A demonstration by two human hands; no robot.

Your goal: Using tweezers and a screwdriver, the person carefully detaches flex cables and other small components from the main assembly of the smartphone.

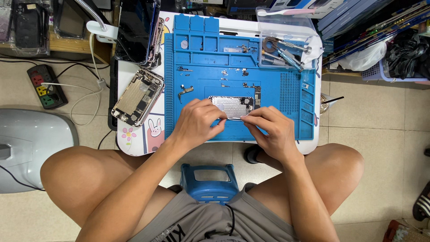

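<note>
Head view, looking straight down. At frame centre, an opened phone shell (pixel 233 106) lying flat on the blue repair mat (pixel 286 130), metal inner plate facing up. Left hand (pixel 197 123) pressed on the shell's lower left, fingers curled down onto it to steady it. Right hand (pixel 271 127) pinched around a thin silvery tool (pixel 237 118) — probably tweezers, too small to tell for sure — with the tip lying along the shell's lower edge.

Progress, judging by the layout: well into disassembly. Small screws and brackets (pixel 184 91) already laid out on the mat above and left of the shell; a second stripped phone frame (pixel 138 96) parked off the mat at left of centre; dark phone panels (pixel 136 29) leaning at upper left. Shell not yet bare, with parts remaining at its right end.

Room and edges: near edge of the white table (pixel 134 148) just below the hands, little margin there. Upper mat mostly free apart from the loose parts. Clear plastic box of screwdrivers (pixel 286 49) at upper right, well apart from both hands — open lane between. Blue stool (pixel 209 181) showing between the knees at lower centre.
</note>
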